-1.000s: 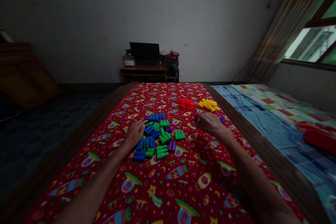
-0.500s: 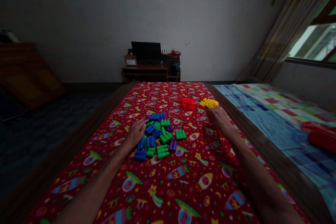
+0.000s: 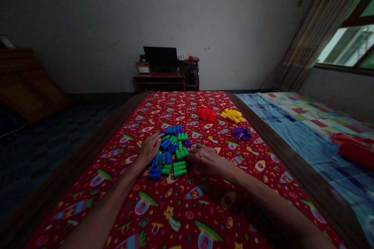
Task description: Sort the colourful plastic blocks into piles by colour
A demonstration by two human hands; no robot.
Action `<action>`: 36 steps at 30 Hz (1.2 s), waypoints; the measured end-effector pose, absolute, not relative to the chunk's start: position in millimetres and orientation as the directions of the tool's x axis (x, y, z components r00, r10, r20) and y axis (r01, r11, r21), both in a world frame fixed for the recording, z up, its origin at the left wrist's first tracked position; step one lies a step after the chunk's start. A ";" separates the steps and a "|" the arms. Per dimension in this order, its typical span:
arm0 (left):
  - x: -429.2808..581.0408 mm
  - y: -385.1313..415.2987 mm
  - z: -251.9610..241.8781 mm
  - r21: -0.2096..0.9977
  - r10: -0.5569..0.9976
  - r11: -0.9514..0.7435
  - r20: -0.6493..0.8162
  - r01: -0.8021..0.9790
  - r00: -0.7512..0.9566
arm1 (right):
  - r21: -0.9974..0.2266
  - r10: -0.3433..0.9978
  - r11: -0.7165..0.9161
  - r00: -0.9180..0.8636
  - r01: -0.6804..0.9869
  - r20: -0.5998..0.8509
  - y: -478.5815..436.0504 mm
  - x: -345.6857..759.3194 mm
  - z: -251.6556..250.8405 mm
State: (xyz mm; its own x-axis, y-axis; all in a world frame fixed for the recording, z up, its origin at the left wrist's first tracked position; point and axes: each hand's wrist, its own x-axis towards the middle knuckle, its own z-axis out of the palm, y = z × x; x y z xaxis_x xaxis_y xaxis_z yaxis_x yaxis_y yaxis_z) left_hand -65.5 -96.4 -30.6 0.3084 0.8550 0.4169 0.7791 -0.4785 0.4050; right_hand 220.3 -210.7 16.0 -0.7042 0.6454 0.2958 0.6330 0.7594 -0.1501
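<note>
A mixed pile of ribbed plastic toy blocks lies on the red patterned cloth (image 3: 181,210), with green blocks (image 3: 179,169) and blue blocks (image 3: 167,158) among it. My left hand (image 3: 149,149) rests at the pile's left edge, its fingers loosely stretched over the nearest blocks. At the right edge, my right hand (image 3: 204,160) has its fingers bent down around a purple block, which they almost wholly cover. Another purple block (image 3: 187,142) shows just beyond those fingers. Farther right lies a separate purple heap (image 3: 242,134).
Past the purple heap are a yellow heap (image 3: 232,115) and a red heap (image 3: 207,115) of blocks. A bed with a blue sheet (image 3: 263,120) adjoins the table's right side. Against the far wall stands a desk with a monitor (image 3: 160,59).
My right hand has moved from beside the yellow heap back left to the pile. The purple heap it was covering now shows. My left hand has stayed in place.
</note>
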 end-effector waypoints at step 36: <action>-67.9 -96.8 -34.0 0.392 0.843 -0.496 0.433 0.775 0.321 | -0.300 0.737 0.675 -0.623 0.674 0.260 -139.8 212.5 28.6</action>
